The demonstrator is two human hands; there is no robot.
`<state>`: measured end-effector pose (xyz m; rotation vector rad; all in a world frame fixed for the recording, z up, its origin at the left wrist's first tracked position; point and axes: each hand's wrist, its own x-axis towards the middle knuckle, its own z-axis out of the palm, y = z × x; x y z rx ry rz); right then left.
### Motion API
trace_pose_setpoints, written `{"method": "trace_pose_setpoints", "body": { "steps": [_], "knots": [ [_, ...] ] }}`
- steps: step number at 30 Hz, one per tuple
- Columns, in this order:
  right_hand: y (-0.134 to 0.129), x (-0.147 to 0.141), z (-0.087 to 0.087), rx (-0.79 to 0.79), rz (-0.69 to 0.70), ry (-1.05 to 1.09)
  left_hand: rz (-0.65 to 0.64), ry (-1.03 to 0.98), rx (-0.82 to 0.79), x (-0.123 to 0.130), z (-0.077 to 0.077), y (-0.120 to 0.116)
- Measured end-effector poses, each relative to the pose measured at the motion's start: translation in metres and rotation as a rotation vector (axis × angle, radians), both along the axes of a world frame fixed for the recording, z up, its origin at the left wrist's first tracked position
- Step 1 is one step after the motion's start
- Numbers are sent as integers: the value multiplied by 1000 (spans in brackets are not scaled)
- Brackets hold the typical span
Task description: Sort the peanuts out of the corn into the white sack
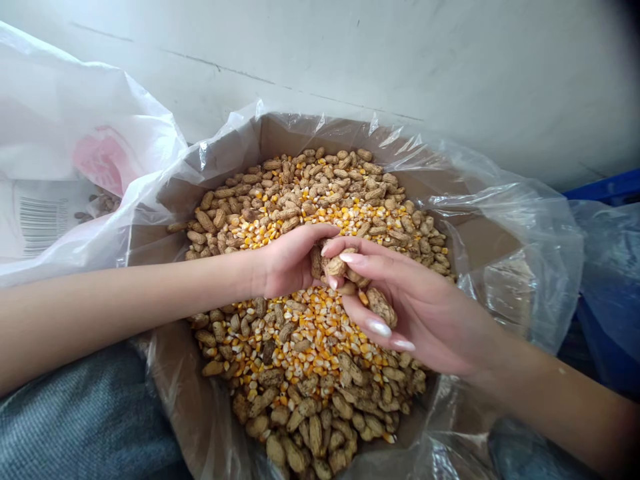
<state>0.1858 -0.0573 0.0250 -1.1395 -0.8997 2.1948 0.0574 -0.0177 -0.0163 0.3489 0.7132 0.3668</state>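
Observation:
Unshelled peanuts (315,433) and yellow-white corn kernels (320,333) lie mixed in a cardboard box (285,133) lined with a clear plastic bag (520,200). Over the middle of the pile my left hand (295,260) is curled around some peanuts, its fingertips mostly hidden. My right hand (410,293) meets it from the right, palm turned up, with its fingers bent around several peanuts (381,307) and a corn kernel. The two hands touch or nearly touch at the fingertips.
A white printed sack (75,153) with a barcode stands at the left. Behind the box rises a pale wall (350,53) with a thin dark line. Blue plastic crates (610,187) show at the right edge. Denim-covered legs (90,413) flank the box at the bottom.

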Motion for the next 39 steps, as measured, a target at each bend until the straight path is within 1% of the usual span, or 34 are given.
{"method": "trace_pose_setpoints", "body": {
  "steps": [4,7,11,14,17,21,25,29,31,33,35,37,39],
  "knots": [
    [1,1,0,-23,-9,20,-3,56,6,0,0,0],
    [1,1,0,-13,2,27,23,45,1,0,0,0],
    [1,3,2,66,15,-26,39,49,4,1,1,0],
    [1,3,5,140,18,-87,16,42,26,2,3,-1],
    [1,3,5,173,22,-120,15,52,38,2,3,-1],
    [3,3,3,159,-9,-128,51,33,20,3,0,-1],
    [5,5,2,105,-48,-89,74,13,-25,3,-4,-1],
    [6,5,4,43,-24,-64,65,-1,-35,2,-6,0],
    [8,6,5,46,-2,-84,60,1,-43,1,-6,0],
    [10,8,5,91,9,-127,53,-10,-44,1,-6,0],
    [11,12,4,188,8,-208,51,-25,-40,0,-6,0],
    [10,18,2,335,58,-359,52,-20,-40,0,-6,-1],
    [9,23,0,513,166,-553,55,-2,-40,1,-5,-1]
  ]
}}
